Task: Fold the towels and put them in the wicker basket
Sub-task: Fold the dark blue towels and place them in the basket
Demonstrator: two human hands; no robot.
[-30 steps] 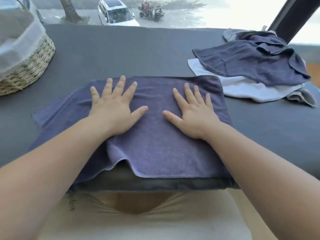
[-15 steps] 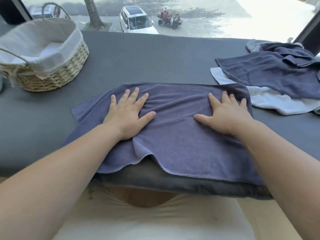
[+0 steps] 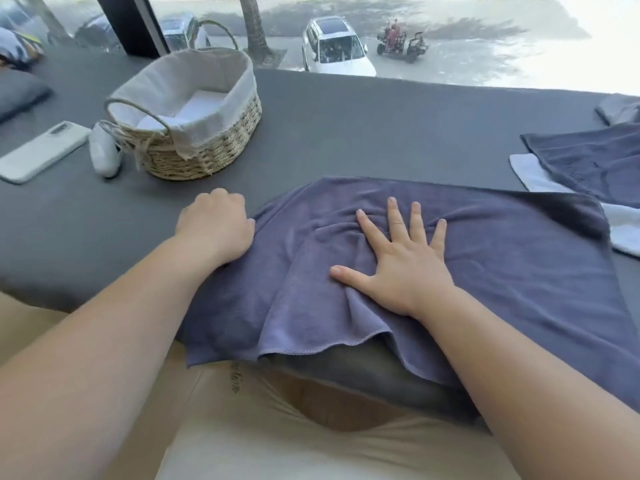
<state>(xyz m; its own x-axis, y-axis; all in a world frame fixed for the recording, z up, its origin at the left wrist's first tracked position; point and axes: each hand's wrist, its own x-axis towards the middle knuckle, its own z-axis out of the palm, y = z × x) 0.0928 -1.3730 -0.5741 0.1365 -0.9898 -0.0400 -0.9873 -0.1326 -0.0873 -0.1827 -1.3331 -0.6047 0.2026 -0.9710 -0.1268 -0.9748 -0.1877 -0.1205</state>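
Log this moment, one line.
folding | left hand grips blue towel edge | right hand flat on towel | wicker basket untouched

A dark grey padded tabletop [image 3: 381,126] is carrying a blue-grey terry towel [image 3: 502,271] at six o'clock, which is draping over the near edge. At ten o'clock an oval cloth-lined wicker basket [image 3: 207,150] is standing, with a small white gadget [image 3: 104,150] just beside it and a white-cased phone [image 3: 41,150] lying further toward nine. At three o'clock a white towel [image 3: 530,171] is lying under a navy towel [image 3: 588,161].

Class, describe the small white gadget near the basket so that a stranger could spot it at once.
Start at the grey surface by the window and find the basket at its far left. Just left of the basket's base lies a small white gadget. Unlike the flat, long phone further left, it is short, rounded and plump.
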